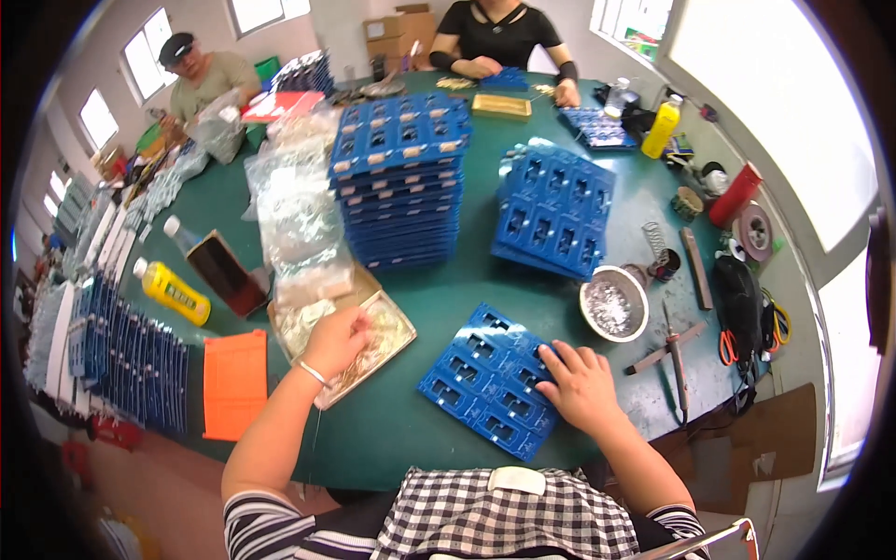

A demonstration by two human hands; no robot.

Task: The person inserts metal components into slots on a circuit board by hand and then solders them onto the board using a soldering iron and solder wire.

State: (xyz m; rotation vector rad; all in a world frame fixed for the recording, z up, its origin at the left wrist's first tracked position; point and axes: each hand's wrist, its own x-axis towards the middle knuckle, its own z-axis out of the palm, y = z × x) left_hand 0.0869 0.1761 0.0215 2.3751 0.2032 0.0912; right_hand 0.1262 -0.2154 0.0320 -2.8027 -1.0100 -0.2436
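Note:
A blue circuit board panel [471, 359] with rectangular cutouts lies flat and at a slant on the green table in front of me. My right hand [581, 385] rests on its right edge, fingers stretched out and apart. To the left, my left hand [338, 347] is in a shallow cardboard box [397, 347] of thin, pale, wire-like parts. Its fingers are curled together, and whatever lies between the tips is too small to make out. Beyond the panel rise a tall stack of blue panels [401, 201] and a lower stack [555, 210].
A white bowl [613, 303] of small shiny pieces and a soldering iron [676, 359] lie right. Left are an orange tray [235, 385], a yellow bottle [173, 291], a dark bottle [224, 271] and a row of upright panels [131, 355]. Two people sit across the table.

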